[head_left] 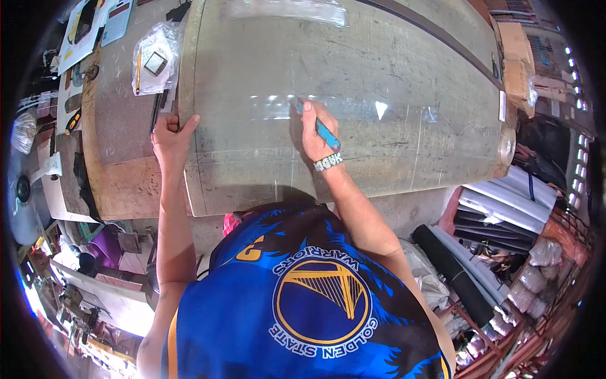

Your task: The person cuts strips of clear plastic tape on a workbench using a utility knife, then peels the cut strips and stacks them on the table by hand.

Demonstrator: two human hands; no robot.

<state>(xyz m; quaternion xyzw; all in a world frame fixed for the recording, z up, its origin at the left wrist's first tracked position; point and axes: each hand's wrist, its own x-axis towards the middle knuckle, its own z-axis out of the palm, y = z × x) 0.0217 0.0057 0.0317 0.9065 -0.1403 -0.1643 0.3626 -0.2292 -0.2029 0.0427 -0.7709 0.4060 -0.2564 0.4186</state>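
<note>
My right hand (317, 129) is closed round a blue tool (327, 135), which looks like a cutter or a pen. Its tip points away from me onto a clear plastic sheet (353, 108) on the grey-green table surface (252, 63). A beaded bracelet circles that wrist. My left hand (173, 137) rests at the left edge of this surface, thumb on the edge and fingers curled by a thin black bar (156, 108). Whether the fingers grip the bar is unclear.
A clear plastic bag (150, 71) with a pencil lies beyond my left hand. A dark strip (442, 31) crosses the table's far side. Cardboard boxes (517, 47) stand at the right. Rolls of sheet material (451, 271) lie at the lower right.
</note>
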